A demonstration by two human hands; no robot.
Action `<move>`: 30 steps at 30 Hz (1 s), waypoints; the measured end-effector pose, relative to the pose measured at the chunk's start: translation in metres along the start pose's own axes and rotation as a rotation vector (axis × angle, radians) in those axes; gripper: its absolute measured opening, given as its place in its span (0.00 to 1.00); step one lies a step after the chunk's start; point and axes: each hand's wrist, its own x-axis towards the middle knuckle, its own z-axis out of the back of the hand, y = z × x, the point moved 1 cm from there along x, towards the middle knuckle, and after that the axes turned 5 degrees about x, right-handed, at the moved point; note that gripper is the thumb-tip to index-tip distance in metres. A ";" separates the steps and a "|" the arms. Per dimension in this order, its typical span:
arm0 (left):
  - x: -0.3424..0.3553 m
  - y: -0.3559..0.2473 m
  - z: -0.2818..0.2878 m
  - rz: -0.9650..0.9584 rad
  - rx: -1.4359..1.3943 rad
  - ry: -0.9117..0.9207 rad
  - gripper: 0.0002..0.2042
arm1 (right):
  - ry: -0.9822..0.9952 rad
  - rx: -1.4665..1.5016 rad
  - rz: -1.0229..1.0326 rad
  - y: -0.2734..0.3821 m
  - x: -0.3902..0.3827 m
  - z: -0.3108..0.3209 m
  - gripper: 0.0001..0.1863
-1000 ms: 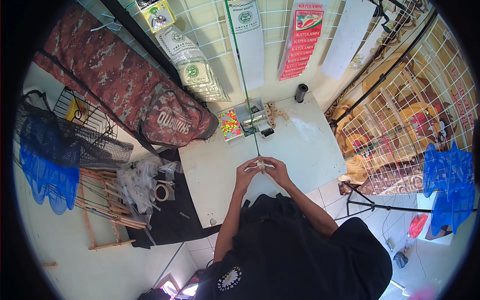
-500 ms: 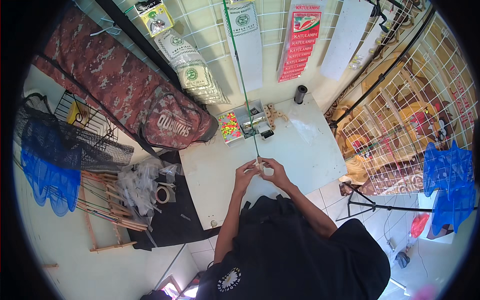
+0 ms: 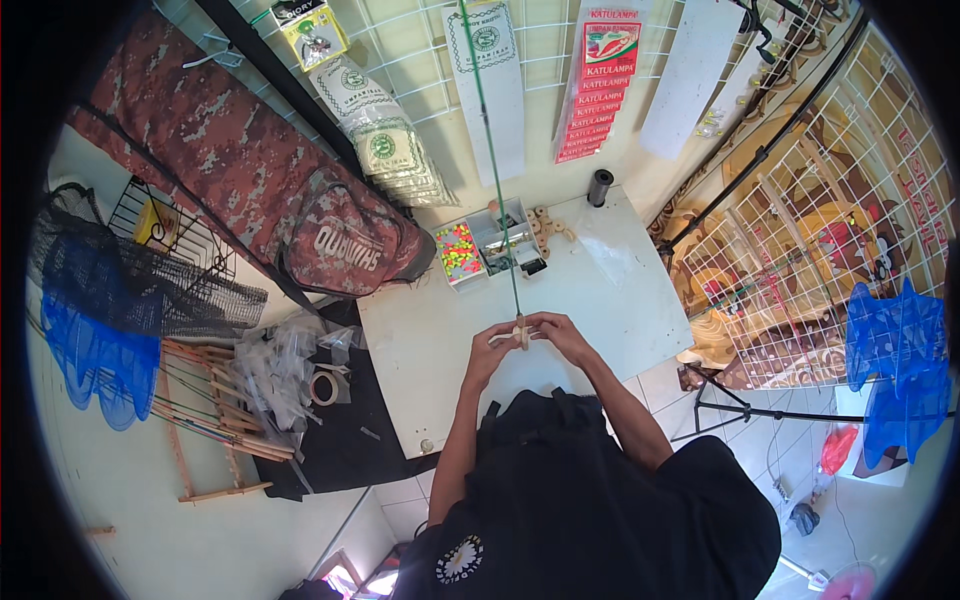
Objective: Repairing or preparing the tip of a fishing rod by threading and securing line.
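Note:
A thin green rod [image 3: 491, 140] runs down from the top edge to a small pale wooden piece [image 3: 523, 334] at its lower end, above the white table. My left hand [image 3: 487, 352] has its fingers closed on the left side of this piece. From the other side my right hand [image 3: 563, 337] grips it, with bent fingers reaching over its top. Something thin and whitish shows between the fingers; I cannot tell what it is. Beyond the hands stands a divided box [image 3: 495, 240] with bright small beads and dark small parts, next to brown wooden cut-outs [image 3: 545, 230].
The white table [image 3: 610, 310] also bears a black cylinder [image 3: 600, 187] and clear plastic [image 3: 607, 250]. A camouflage bag [image 3: 260, 170] leans at left, above plastic bags and a tape roll [image 3: 324, 388]. Packets [image 3: 600, 90] hang on the wire grid behind; blue nets [image 3: 900, 370] hang right.
The rod's upper part has swung slightly to the right. My fingers have shifted around the wooden piece, which now shows more plainly between them.

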 end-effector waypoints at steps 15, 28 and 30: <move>0.010 0.013 0.005 -0.021 -0.066 0.164 0.17 | 0.156 -0.246 0.045 0.004 0.011 0.007 0.21; 0.010 0.017 0.008 -0.078 -0.088 0.192 0.16 | 0.130 0.007 -0.219 0.023 -0.003 -0.002 0.27; 0.011 0.017 0.007 -0.077 -0.062 0.184 0.16 | 0.137 0.002 -0.219 0.023 -0.003 -0.004 0.25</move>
